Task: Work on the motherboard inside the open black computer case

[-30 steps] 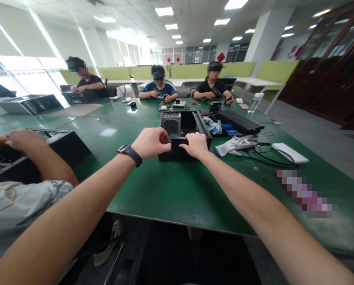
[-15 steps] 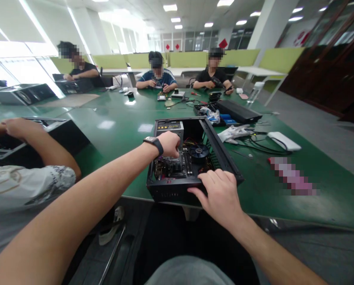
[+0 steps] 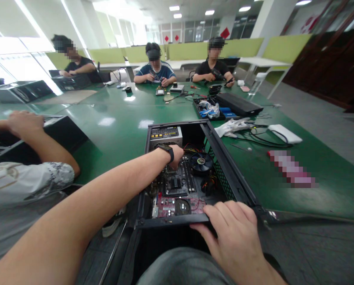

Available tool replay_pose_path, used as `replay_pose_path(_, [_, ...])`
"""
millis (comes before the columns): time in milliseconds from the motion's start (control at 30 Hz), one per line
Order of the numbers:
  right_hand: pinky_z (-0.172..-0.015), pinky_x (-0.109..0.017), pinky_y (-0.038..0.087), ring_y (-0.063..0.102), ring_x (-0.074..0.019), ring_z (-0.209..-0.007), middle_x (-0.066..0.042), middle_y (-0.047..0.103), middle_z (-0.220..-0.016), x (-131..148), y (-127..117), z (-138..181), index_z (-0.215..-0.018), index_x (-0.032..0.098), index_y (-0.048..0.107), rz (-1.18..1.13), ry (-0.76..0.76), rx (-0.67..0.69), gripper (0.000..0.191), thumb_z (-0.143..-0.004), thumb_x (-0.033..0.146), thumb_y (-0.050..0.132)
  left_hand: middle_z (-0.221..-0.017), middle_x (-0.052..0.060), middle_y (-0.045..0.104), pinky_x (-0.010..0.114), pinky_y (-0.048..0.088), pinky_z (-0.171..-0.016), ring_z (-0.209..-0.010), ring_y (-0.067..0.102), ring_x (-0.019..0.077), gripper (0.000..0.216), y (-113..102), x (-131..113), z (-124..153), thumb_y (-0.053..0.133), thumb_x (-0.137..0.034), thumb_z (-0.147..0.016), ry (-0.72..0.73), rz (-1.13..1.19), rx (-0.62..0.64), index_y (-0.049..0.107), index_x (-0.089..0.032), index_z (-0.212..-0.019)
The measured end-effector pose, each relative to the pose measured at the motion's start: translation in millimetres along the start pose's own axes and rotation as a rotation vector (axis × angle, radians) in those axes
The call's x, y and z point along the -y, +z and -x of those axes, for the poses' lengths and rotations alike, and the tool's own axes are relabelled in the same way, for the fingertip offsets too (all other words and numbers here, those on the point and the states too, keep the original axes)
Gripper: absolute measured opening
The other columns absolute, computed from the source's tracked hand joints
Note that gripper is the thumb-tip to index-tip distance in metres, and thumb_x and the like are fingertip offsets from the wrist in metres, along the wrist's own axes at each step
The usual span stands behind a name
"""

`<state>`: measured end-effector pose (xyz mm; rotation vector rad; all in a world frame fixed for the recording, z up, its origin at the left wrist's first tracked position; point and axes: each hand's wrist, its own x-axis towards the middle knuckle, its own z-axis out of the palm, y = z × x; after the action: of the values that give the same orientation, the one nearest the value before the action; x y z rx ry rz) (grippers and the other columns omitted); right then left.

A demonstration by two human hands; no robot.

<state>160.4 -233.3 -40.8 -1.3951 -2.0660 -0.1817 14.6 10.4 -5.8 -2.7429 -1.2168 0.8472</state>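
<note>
An open black computer case (image 3: 229,164) sits in front of me, its near end hanging past the table edge over my lap. My left hand (image 3: 176,155) reaches inside, fingers curled down by the motherboard (image 3: 175,184), just below the power supply (image 3: 165,134). Its fingertips are hidden, so what they hold does not show. My right hand (image 3: 232,227) is closed around the near rim of the case, thumb outside. Inside, a round black fan (image 3: 201,163) lies right of the motherboard. A red circuit board (image 3: 165,206) with a dark fan is at the near end.
Left of me, a person's arm (image 3: 50,146) rests over another computer case (image 3: 67,134). Beyond my case lie white gloves (image 3: 232,127), a toolbox (image 3: 238,107), cables and a white box-like item (image 3: 285,133). Several people work across the green table (image 3: 114,136).
The computer case has slid toward me and now overhangs the table edge. My right hand came back with its rim, and my left hand is lower inside. The red board has come into view.
</note>
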Motion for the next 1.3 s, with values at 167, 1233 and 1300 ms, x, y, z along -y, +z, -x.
replay_pose_path(167, [-0.080,-0.038,0.031,0.047,-0.0205,-0.078,-0.001,0.059,-0.078,1,1,-1,-0.095,0.023,0.061,0.002,0.011,-0.007,0.018,-0.090,0.040,0.063,-0.101,0.016,0.077,0.029,0.055,-0.077,-0.093,0.071,0.0286,0.043,3,-4,1,0.082,-0.035,-0.061,0.017,-0.005,0.049,0.080,-0.014,-0.098])
replay_pose_path(1233, [-0.081,-0.040,0.030,0.046,-0.0209,-0.079,-0.001,0.059,-0.077,2,1,-1,-0.094,0.024,0.061,0.012,0.040,0.026,0.019,-0.090,0.042,0.063,-0.110,0.017,0.075,0.032,0.055,-0.084,-0.102,0.069,0.0333,0.068,-3,-11,0,0.094,-0.026,-0.040,-0.049,0.019,0.089,0.078,-0.013,-0.105])
replay_pose_path(1300, [-0.080,-0.039,0.030,0.046,-0.0209,-0.079,-0.001,0.059,-0.077,3,1,-1,-0.094,0.024,0.061,0.012,0.037,0.023,0.019,-0.090,0.042,0.063,-0.108,0.018,0.075,0.032,0.055,-0.084,-0.102,0.069,0.0335,0.066,0,-10,-3,0.094,-0.025,-0.039,-0.053,0.030,0.089,0.079,-0.012,-0.102])
